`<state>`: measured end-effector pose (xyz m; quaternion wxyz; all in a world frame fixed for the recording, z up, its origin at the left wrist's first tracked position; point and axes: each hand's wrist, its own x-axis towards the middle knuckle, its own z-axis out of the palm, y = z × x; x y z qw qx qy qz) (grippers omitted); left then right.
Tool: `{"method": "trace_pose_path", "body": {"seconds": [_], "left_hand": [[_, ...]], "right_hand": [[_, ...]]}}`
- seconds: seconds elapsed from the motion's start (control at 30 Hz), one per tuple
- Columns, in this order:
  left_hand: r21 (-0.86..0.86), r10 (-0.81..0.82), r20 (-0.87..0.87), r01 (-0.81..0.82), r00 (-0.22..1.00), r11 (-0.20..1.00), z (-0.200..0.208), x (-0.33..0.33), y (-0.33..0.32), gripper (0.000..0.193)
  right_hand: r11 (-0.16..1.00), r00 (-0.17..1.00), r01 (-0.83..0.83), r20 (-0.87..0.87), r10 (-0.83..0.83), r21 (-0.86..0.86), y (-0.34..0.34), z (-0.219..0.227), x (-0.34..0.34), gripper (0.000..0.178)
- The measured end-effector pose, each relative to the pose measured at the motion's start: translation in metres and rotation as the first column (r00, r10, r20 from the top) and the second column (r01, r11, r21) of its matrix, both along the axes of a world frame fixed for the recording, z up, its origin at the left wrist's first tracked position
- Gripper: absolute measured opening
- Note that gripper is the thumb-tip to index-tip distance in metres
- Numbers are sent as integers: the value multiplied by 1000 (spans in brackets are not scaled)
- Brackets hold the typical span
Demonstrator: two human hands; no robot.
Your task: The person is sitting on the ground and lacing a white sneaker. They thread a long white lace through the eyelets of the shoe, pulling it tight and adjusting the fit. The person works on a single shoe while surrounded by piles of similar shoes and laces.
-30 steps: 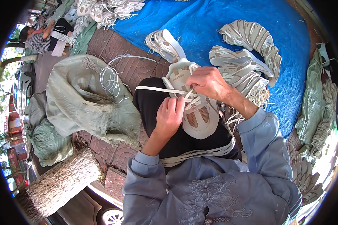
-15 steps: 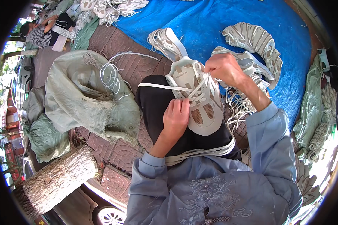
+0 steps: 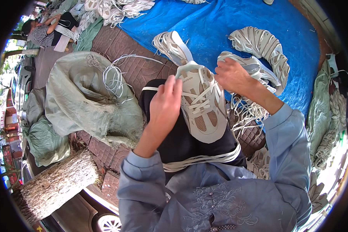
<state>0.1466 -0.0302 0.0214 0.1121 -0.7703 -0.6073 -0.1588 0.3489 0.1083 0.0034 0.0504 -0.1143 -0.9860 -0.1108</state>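
Observation:
A beige and white shoe upper point(image 3: 203, 129) with tan mesh and no sole lies across my black-trousered knees, toe toward me. A white shoelace point(image 3: 199, 105) criscrosses its lower eyelets. My left hand point(image 3: 165, 103) is closed at the upper's left edge, pinching one end of the lace, though the fingers partly hide it. On the other side my right hand point(image 3: 232, 76) grips the lace's other end, which runs taut from the crossing up to the fingertips. A bundle of white laces point(image 3: 205, 159) is stretched over my lap.
Beyond my knees a blue tarp point(image 3: 205, 27) holds a curved row of shoe uppers point(image 3: 265, 40) and a few others. A pale woven sack point(image 3: 77, 96) lies to the left, with loose lace point(image 3: 114, 77) on it. A log point(image 3: 60, 185) sits lower left. Another person point(image 3: 44, 33) sits far left.
My left hand has moved from the upper's lacing up and left to its side edge, uncovering the crossed lace. My right hand has shifted slightly right and down.

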Motion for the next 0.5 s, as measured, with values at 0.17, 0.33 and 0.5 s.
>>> {"method": "trace_pose_path", "body": {"seconds": [0.17,0.33,0.5], "left_hand": [[-72,-226,-327,214,918,974,-1,-11,10,14],[-63,-110,-322,95,940,994,21,-5,-1,10],[-592,515,766,110,385,798,12,-2,-13,6]], "right_hand": [[994,977,106,-190,-97,37,1,12,26,6],[854,807,491,-279,-520,-170,17,-18,66,7],[-239,394,-48,201,-897,-970,39,-57,87,13]]}}
